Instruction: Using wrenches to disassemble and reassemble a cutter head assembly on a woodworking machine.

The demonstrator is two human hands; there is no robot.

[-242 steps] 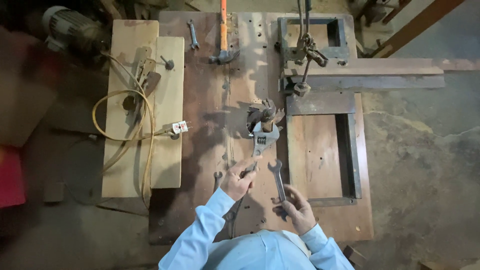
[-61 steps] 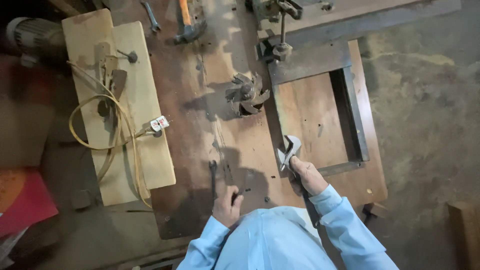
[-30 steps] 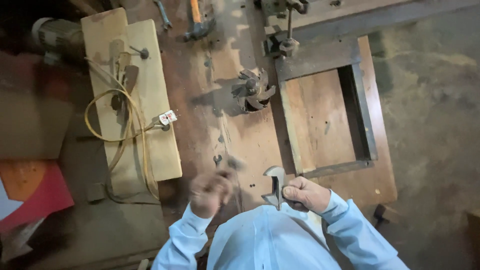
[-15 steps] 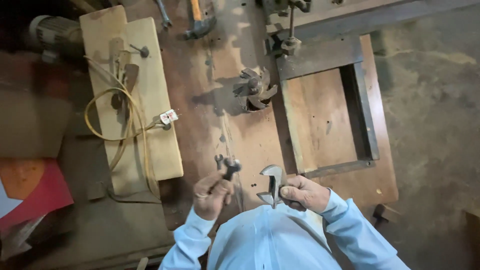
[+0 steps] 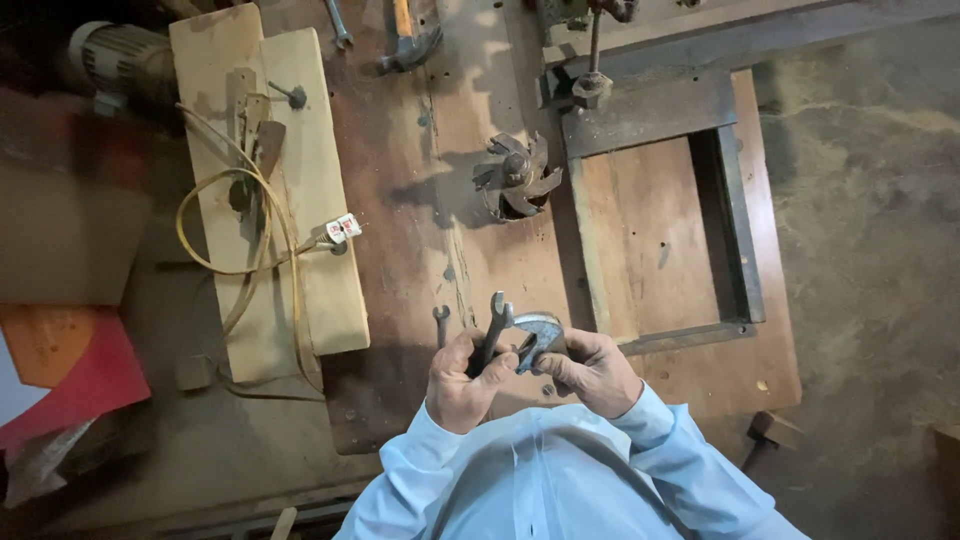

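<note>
Looking straight down on a worn brown wooden workbench (image 5: 400, 200), surface stained and scratched. Left of the bench, on the floor: a flat red-and-orange package (image 5: 60, 365), roughly rectangular, and above it a plain brown cardboard box (image 5: 60, 235). A small white plug with red markings (image 5: 342, 228) lies on the pale wooden board (image 5: 320, 150), at the end of a looped yellow cable (image 5: 240, 250).

Left hand (image 5: 462, 385): fingers closed around the shank of a dark steel open-end wrench (image 5: 492, 325), forked head pointing up and away from the body. Right hand (image 5: 592, 370): closed on a grey metal piece with a rounded top (image 5: 540, 335), held just beside the wrench; exact contact between the two tools cannot be told. Both are held above the near edge of the bench, close to the pale blue shirt (image 5: 540, 480).

A second small wrench (image 5: 441, 322) lies flat on the bench just left of the hands. Farther up: a rusty bladed metal cutter head (image 5: 515, 178), round with angled vanes. To the right, a dark rectangular metal frame (image 5: 735, 200) surrounds a recessed wooden panel. A hammer (image 5: 408, 35) rests at the top edge; a grey ribbed electric motor (image 5: 120, 62) sits top left.
</note>
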